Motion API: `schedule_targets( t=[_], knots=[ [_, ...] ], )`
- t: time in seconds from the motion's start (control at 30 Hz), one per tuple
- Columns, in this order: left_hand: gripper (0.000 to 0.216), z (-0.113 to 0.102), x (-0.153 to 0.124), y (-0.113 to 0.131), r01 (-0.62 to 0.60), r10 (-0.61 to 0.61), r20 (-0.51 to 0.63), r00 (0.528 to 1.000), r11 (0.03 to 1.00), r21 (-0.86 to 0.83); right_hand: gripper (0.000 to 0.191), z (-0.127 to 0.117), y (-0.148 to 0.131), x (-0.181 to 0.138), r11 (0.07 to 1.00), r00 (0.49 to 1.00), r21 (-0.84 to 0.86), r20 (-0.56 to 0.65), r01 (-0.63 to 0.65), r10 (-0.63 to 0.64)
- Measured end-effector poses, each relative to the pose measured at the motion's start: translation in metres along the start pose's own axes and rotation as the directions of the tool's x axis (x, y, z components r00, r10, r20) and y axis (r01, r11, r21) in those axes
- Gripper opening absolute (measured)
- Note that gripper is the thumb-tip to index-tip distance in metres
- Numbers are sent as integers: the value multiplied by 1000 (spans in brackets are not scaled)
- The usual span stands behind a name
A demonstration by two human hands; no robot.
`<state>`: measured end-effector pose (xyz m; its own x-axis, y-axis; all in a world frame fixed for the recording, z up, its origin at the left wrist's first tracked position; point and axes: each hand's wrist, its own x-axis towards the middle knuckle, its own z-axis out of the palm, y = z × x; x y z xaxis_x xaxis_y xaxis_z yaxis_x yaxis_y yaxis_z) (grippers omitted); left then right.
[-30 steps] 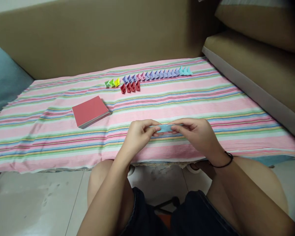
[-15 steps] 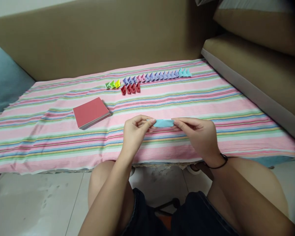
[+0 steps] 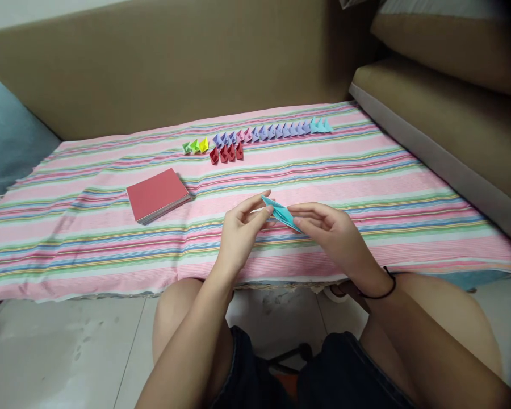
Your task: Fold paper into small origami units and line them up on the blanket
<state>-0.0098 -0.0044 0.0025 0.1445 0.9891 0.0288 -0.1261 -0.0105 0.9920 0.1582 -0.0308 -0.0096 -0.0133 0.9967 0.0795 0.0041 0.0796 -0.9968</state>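
Observation:
Between my hands is a folded piece of light blue paper (image 3: 283,215), slanting from upper left to lower right, with its folds partly spread along the middle. My left hand (image 3: 243,230) pinches its left part between thumb and fingers. On the other side, my right hand (image 3: 326,227) holds the right end, thumb in front and fingers behind. The paper is above the striped cloth (image 3: 221,244), near its front edge. Parts of the fingertips are hidden behind the paper.
A stack of square paper with a red top sheet (image 3: 158,194) lies to the left. Farther back stand a long row of purple, pink and blue folded paper boats (image 3: 276,132), several red boats (image 3: 226,153), and green and yellow ones (image 3: 195,146). Brown cushions (image 3: 443,125) rise at right.
The light blue paper has turned from level to slanting, and its inner folds now show. My hands have come slightly closer together, the right one shifting left.

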Motion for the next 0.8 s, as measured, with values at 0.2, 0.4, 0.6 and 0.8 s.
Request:
schedule_targets(
  t=[0.2,0.4,0.6,0.8],
  knots=[
    [33,2,-1,0,-15,10,61,998,996,91,32,1,-1,-5,998,999,-51,36,37,-35],
    [25,7,-2,-3,-5,1,42,999,996,90,24,5,-6,-10,972,988,-176,50,153,-147],
    [23,8,-3,-3,-21,16,70,997,997,76,13,5,-8,-10,934,983,-312,-4,175,-185],
    [26,12,-5,-6,-45,35,108,994,994,96,10,7,-4,-11,885,966,-426,-82,189,-246]
  ],
)
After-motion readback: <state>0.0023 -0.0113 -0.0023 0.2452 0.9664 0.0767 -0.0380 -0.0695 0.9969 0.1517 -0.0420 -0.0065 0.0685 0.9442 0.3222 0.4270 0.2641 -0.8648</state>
